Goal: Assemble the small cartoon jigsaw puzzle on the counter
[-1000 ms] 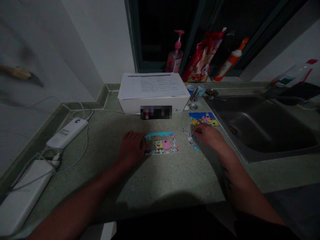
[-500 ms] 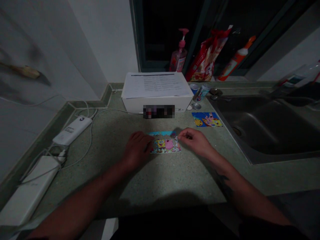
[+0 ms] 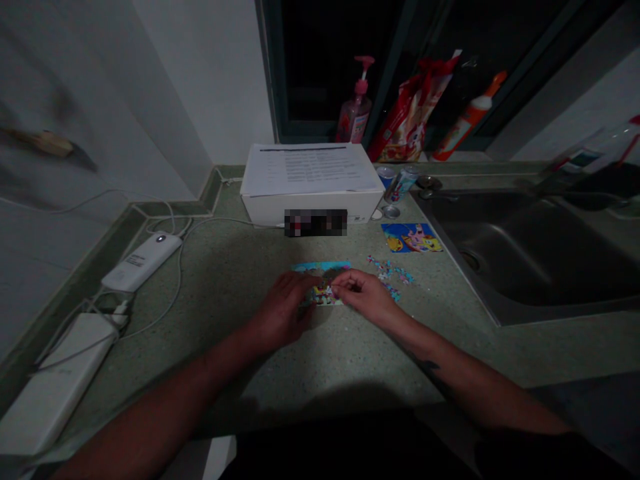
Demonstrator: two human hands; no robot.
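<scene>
A partly assembled cartoon jigsaw puzzle [image 3: 320, 266] lies flat on the counter, with a grey gap showing in its upper part. My left hand [image 3: 287, 310] rests at its left side, fingers stretched over the puzzle's edge and thumb apart, holding nothing that I can see. Over the puzzle's right half, my right hand [image 3: 367, 295] has thumb and index finger pinched together; whatever is between them is too small to make out. Several loose puzzle pieces [image 3: 397, 272] are scattered just right of the puzzle. Behind them lies a blue picture card [image 3: 413, 238] with cartoon figures.
A white box [image 3: 313, 200] topped with a printed sheet stands behind the puzzle. Cans [image 3: 401, 183] sit beside it. At right is a steel sink [image 3: 550, 253]. A white power bank [image 3: 143, 261], a power strip [image 3: 75, 373] and cables occupy the left side.
My right hand has moved left from the puzzle's right edge to over its right half, uncovering the loose pieces. My left hand's fingers now reach slightly farther over the puzzle.
</scene>
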